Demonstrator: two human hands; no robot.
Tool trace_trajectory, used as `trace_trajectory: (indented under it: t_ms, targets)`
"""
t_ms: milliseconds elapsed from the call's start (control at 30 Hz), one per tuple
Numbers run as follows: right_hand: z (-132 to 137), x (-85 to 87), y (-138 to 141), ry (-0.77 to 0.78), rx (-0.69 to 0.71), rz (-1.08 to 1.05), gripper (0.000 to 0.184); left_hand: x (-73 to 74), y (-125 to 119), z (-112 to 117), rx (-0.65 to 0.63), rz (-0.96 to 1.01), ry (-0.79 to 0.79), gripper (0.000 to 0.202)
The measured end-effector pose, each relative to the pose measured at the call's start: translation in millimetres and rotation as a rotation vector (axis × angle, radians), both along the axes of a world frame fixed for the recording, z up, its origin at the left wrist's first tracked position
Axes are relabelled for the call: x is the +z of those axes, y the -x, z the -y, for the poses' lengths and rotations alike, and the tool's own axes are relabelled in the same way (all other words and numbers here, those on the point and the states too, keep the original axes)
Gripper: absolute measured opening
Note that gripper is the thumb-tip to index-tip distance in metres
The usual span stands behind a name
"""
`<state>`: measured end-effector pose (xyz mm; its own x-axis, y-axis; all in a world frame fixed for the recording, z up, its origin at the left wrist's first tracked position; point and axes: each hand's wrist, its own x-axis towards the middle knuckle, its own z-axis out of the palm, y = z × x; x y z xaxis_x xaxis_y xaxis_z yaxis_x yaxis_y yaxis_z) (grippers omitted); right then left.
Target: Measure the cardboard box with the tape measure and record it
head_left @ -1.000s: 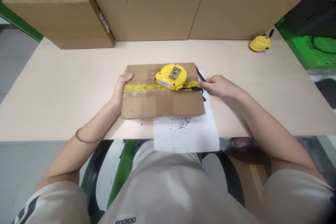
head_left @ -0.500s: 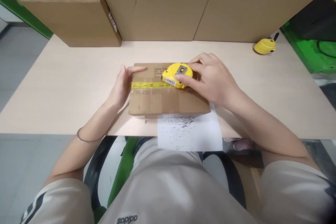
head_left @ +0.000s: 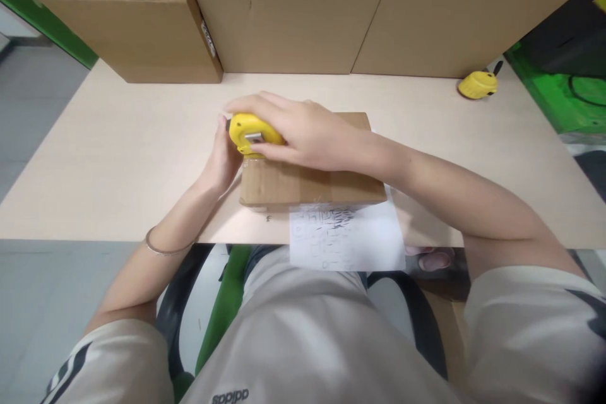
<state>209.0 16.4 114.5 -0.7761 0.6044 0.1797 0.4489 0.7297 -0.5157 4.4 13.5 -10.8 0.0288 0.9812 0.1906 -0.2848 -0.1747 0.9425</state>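
Note:
A yellow tape measure (head_left: 255, 132) sits at the left end of a small taped cardboard box (head_left: 312, 183). My right hand (head_left: 303, 129) is closed on the tape measure, reaching across the top of the box. My left hand (head_left: 222, 161) is against the left end of the box, right by the tape measure. Most of its fingers are hidden behind the tape measure and the box. No drawn-out blade shows now. Partly under the box lies a white paper (head_left: 348, 237) with handwritten marks, its lower part hanging past the table's front edge.
Large cardboard boxes (head_left: 293, 12) stand along the back of the table (head_left: 132, 151), with a thinner carton (head_left: 127, 31) at the back left. Another yellow tape measure (head_left: 477, 84) rests near the back right corner.
My right hand has moved left across the box with the tape measure. The yellow blade that lay over the box top no longer shows. My left hand stays at the left end.

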Motion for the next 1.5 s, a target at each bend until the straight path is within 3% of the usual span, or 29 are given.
trace_trajectory:
  t_ms: [100, 167, 300, 467, 600, 700, 833, 967, 1100, 1167, 1233, 1333, 1433, 1500]
  targets:
    - [2, -5.2, 1, -0.066, -0.035, 0.062, 0.046, 0.4, 6, -1, -0.029, -0.076, 0.026, 0.045]
    - [3, -11.1, -13, -0.089, -0.077, 0.031, 0.044, 0.0, 12, -2, -0.102, -0.171, 0.03, 0.039]
    - [6, -23.0, -77, -0.086, -0.209, -0.129, 0.043, 1.2, 24, -6, -0.174, -0.31, 0.048, 0.043]
    - [12, -42.0, -167, -0.038, -0.394, -0.337, 0.045, 6.0, 25, -4, -0.192, -0.28, 0.076, 0.04]
    - [17, -58.3, -192, -0.017, -0.447, -0.388, 0.047, 9.7, 21, -1, -0.178, -0.26, 0.088, 0.039]
    - [21, -54.4, -190, -0.03, -0.453, -0.347, 0.047, 10.7, 20, 0, -0.17, -0.26, 0.094, 0.039]
    - [17, -30.9, -168, -0.056, -0.421, -0.324, 0.043, 10.5, 23, -2, -0.172, -0.284, 0.088, 0.04]
    - [2, -14.7, -103, -0.097, -0.303, -0.127, 0.043, 8.3, 22, -1, -0.178, -0.297, 0.081, 0.044]
    - [-9, -12.9, -23, -0.127, -0.142, 0.067, 0.053, -1.9, 15, -5, -0.117, -0.2, 0.041, 0.051]
    - [-11, -10.8, -2, -0.122, -0.082, 0.079, 0.051, -4.3, 14, -8, -0.112, -0.148, 0.031, 0.055]
    - [-13, -4.7, -1, -0.096, -0.035, 0.043, 0.046, 2.4, 15, -5, -0.109, -0.183, 0.015, 0.059]
    - [-13, 10.3, -33, -0.016, 0.009, -0.091, 0.037, 32.2, 15, 20, 0.003, -0.436, -0.114, 0.058]
    - [-4, 24.0, -78, 0.068, 0.12, -0.214, 0.028, 65.1, 3, 66, 0.173, -0.824, -0.455, 0.047]
    - [6, 27.3, -101, 0.107, 0.179, -0.195, 0.025, 73.7, -12, 95, 0.094, -0.946, -0.671, 0.056]
